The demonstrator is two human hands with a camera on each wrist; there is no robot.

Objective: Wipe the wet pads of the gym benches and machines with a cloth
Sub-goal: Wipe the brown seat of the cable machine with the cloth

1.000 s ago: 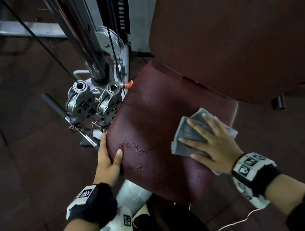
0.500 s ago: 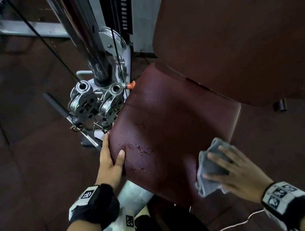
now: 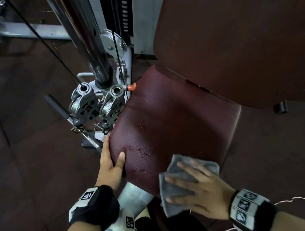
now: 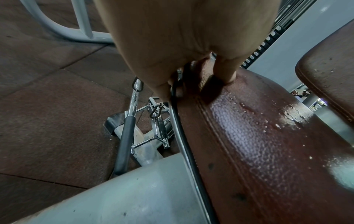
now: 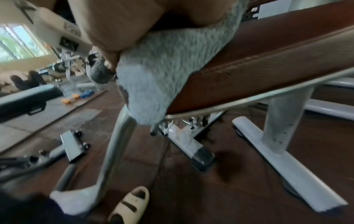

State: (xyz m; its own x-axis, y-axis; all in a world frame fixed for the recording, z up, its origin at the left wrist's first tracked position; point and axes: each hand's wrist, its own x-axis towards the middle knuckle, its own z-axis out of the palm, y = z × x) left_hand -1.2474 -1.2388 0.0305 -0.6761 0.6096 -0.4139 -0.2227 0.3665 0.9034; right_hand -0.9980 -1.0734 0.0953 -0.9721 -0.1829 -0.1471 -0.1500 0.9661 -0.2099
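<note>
The maroon seat pad (image 3: 169, 124) carries water droplets (image 3: 141, 150) near its left side and a wet sheen (image 4: 258, 144). My left hand (image 3: 113, 161) grips the pad's left edge, thumb (image 4: 228, 72) on top and fingers down the side. My right hand (image 3: 198, 186) presses a folded grey cloth (image 3: 176, 189) onto the pad's near right corner with spread, straight fingers. Part of the cloth (image 5: 162, 68) hangs over the pad's front edge (image 5: 268, 68). The large maroon back pad (image 3: 234, 32) rises behind the seat.
Steel pulleys (image 3: 94, 106) and a chrome column (image 3: 87, 35) stand just left of the seat. A black-gripped cable handle (image 3: 61, 110) lies on the rubber floor. The grey frame tube (image 3: 134, 196) runs under the seat. A cream sandal (image 5: 130, 203) is below.
My right hand slid the cloth from the seat's right middle down to its near edge, then leftward along it. The left hand has stayed on the pad's left edge.
</note>
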